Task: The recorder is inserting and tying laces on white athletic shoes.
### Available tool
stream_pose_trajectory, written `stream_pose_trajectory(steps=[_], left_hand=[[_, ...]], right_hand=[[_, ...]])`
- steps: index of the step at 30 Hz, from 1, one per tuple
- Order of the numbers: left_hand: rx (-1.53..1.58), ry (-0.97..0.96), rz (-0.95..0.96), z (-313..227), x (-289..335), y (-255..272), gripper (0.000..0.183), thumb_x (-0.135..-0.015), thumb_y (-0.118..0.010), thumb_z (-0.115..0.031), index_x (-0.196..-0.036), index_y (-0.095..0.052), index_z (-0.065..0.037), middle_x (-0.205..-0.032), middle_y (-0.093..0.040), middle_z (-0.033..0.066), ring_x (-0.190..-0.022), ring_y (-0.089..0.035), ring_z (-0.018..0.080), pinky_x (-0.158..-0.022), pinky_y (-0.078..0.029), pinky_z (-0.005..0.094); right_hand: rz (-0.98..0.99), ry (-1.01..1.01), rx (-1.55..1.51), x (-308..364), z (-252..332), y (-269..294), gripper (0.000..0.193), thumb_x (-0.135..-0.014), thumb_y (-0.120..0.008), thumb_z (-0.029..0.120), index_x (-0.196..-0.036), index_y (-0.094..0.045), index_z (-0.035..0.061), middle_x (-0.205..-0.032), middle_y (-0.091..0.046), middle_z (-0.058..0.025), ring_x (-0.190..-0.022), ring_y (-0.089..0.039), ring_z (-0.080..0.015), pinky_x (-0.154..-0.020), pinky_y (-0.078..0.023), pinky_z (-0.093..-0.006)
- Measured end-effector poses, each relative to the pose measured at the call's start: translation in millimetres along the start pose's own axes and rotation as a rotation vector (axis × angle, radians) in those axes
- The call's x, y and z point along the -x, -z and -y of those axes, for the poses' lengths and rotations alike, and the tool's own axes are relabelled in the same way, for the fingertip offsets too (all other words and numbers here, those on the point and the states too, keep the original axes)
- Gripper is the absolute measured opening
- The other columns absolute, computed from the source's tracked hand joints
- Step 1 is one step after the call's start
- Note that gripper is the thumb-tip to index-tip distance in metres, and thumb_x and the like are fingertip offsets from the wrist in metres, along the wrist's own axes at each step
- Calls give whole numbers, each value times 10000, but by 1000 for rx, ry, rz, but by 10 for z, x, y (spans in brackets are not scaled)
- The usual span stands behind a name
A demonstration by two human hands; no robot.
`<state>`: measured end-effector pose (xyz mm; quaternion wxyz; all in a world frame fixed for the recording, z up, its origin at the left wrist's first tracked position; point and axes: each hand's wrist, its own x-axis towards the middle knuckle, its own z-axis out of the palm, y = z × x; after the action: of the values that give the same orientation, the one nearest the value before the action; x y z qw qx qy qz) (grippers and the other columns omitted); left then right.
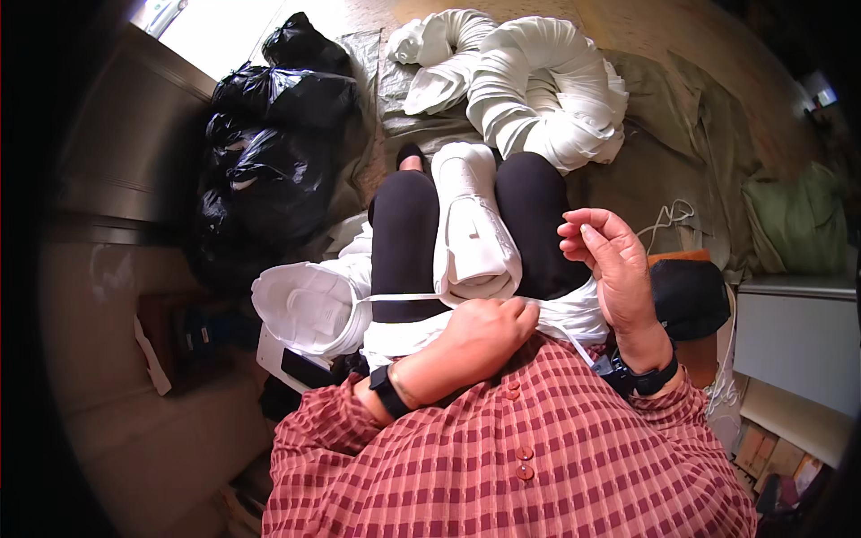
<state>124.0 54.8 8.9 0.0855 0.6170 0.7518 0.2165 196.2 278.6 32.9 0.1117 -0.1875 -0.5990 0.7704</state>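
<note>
A long white bundle of nested, padded fabric pieces (pixel 466 233), shaped like shoe uppers, lies between my thighs with its rolled end toward me. My left hand (pixel 484 334) rests at that near end, its fingers curled under and partly hidden; what they hold cannot be made out. A narrow white strap (pixel 404 297) crosses my left thigh toward this hand. My right hand (pixel 619 269) is raised above my right thigh, apart from the bundle. Its thumb and bent fingers come together, with nothing plainly visible in them. More white cloth (pixel 574 314) lies across my lap beneath both hands.
Another white nested stack (pixel 309 309) stands by my left thigh. Beyond my knees, coiled white stacks (pixel 547 90) lie on a grey-green sheet (pixel 664 134). Black plastic bags (pixel 278 170) are far left. A black pouch (pixel 689 300) and pale cabinet (pixel 794 341) stand at right.
</note>
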Motion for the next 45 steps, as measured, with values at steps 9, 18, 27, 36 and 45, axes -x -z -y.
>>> stream_pose_trajectory(steps=[9,18,27,36,45], left_hand=[[7,174,218,-70,-378,-94,113,-927,-658,-107,-1017,-692,-49,-915,-725,129,-848,-772,328,-706,-619,435],[584,111,-175,73,-261,114,123,-899,-782,-42,-980,-690,-46,-1031,-635,136,-923,-660,362,-812,-549,435],[1349,393,2,83,-57,867,138,-1106,-607,-76,-1236,-611,-32,-816,-601,2,-701,-524,71,-623,-438,277],[1795,-53,-1098,1524,1517,2025,161,-1166,-440,-112,-1278,-541,-52,-745,-430,-29,-633,-417,58,-658,-413,274],[1853,-102,-1158,1269,630,2363,325,-1028,-616,6,-1340,-530,-25,-941,-501,2,-813,-530,101,-710,-450,269]], right_hand=[[13,-163,-54,301,201,136,231,-1132,-579,159,-1275,-701,25,-1084,-747,-52,-909,-704,-84,-861,-582,-254],[317,-925,-205,590,222,237,501,-1172,-500,398,-1318,-664,-53,-1180,-749,-174,-1044,-757,-232,-913,-632,-347],[-94,-341,-1034,-215,257,632,178,-1127,-606,239,-1034,-658,97,-671,-391,62,-549,-406,-65,-533,-391,-243],[-346,56,-1214,-939,922,3960,261,-1134,-482,159,-897,-553,76,-623,-372,27,-495,-312,-111,-469,-258,-290],[-721,370,97,-1392,1860,3695,223,-1103,-537,267,-1172,-687,118,-699,-458,67,-502,-365,-60,-442,-309,-254]])
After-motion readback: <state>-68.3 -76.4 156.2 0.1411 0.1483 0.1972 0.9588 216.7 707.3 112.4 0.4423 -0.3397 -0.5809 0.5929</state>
